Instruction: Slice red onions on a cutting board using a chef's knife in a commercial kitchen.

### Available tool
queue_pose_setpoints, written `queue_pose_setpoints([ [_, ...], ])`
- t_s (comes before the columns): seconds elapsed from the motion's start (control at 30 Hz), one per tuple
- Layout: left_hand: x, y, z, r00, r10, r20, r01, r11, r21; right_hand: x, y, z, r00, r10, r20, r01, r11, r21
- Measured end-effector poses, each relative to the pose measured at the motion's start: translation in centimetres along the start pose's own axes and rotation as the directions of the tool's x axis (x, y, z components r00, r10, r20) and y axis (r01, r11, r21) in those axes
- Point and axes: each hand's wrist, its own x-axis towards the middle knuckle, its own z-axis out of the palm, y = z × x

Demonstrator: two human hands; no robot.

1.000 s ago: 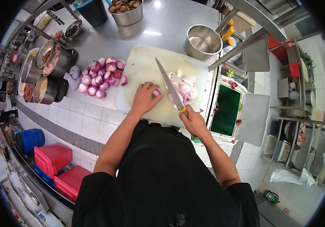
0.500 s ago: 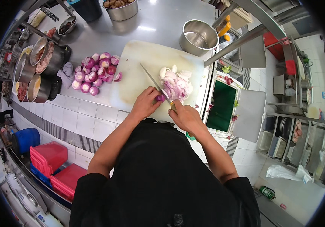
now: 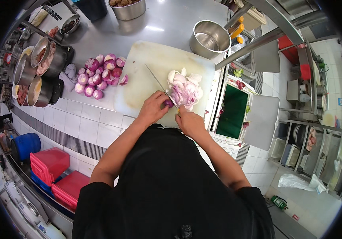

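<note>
My left hand (image 3: 154, 106) is closed on a piece of red onion (image 3: 168, 103), pressing it on the white cutting board (image 3: 139, 75) near its front edge. My right hand (image 3: 190, 122) grips the handle of a kitchen knife (image 3: 156, 77). Its long blade points away to the far left and lies against the right side of the onion piece. A heap of sliced onion (image 3: 186, 88) spreads on the board just right of the blade. Peeled red onions (image 3: 99, 75) are piled on the steel table left of the board, and an onion piece (image 3: 124, 79) rests at the board's left edge.
An open steel pot (image 3: 210, 39) stands behind the board at the right. A green-lined bin (image 3: 232, 111) with onion scraps on its rim is right of the table. Steel pots holding food (image 3: 39, 92) crowd the left end. A steel bowl (image 3: 128, 8) sits at the back.
The knife and my right hand have shifted slightly left, with the blade turned a little more upright in the hand. My left hand keeps nearly the same place on the onion.
</note>
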Motion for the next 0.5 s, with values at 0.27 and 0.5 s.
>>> queue_pose_setpoints([
  [0.27,-0.1,-0.5,0.1,1.000,-0.012,-0.008,0.012,1.000,-0.002,-0.1,-1.5,-1.3,1.000,0.020,-0.002,-0.020,1.000,-0.016],
  [0.5,-0.5,-0.5,-0.1,0.999,-0.008,-0.039,0.007,1.000,-0.018,0.6,-2.0,-2.2,0.999,-0.032,0.015,0.033,0.999,-0.037],
])
